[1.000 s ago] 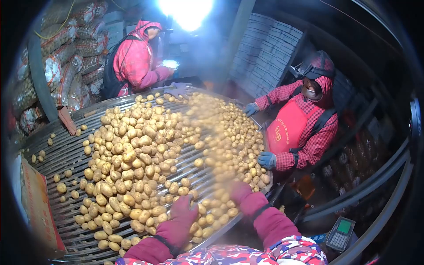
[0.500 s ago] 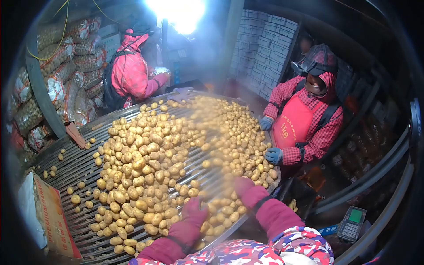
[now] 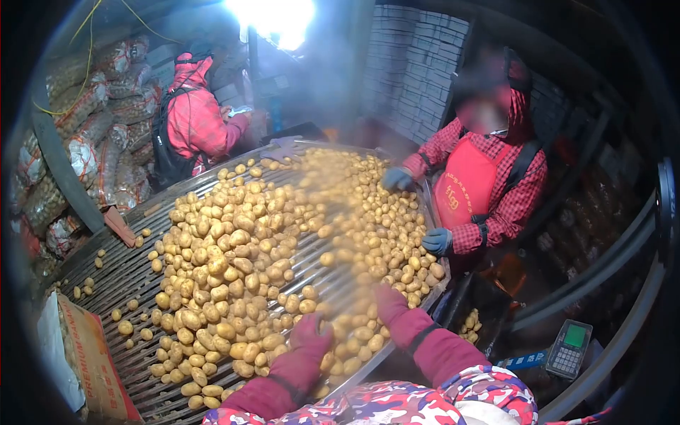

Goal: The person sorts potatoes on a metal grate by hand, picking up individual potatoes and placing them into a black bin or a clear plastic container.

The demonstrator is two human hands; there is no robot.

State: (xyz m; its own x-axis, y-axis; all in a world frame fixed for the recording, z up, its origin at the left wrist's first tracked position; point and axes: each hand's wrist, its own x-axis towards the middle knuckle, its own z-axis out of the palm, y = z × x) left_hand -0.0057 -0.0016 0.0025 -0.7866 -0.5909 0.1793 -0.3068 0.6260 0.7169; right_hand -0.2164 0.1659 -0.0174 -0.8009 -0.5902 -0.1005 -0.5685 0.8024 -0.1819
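A large heap of yellow potatoes [image 3: 227, 265] lies on a slatted metal sorting table [image 3: 134, 283]. My left hand [image 3: 312, 333], in a maroon glove, rests at the heap's near side, its thumb apart from the fingers and potatoes touching it. To its right, my right hand [image 3: 390, 303], gloved alike, reaches onto the looser potatoes [image 3: 361, 333] by the table's near right rim. Haze blurs the right fingers, so whether they grip a potato is not visible. A hazy streak blurs the potatoes between the hands and the far end.
A co-worker in a red apron [image 3: 464, 188] stands at the right rim, blue gloves on the potatoes. Another person in pink [image 3: 198, 117] stands beyond. A carton [image 3: 92, 354], stacked potato sacks [image 3: 88, 152], white boxes [image 3: 418, 71] and a scale display [image 3: 568, 348] surround the table.
The co-worker's farther gloved hand has moved inward over the potatoes. My view has shifted slightly; my hands stay in nearly the same places.
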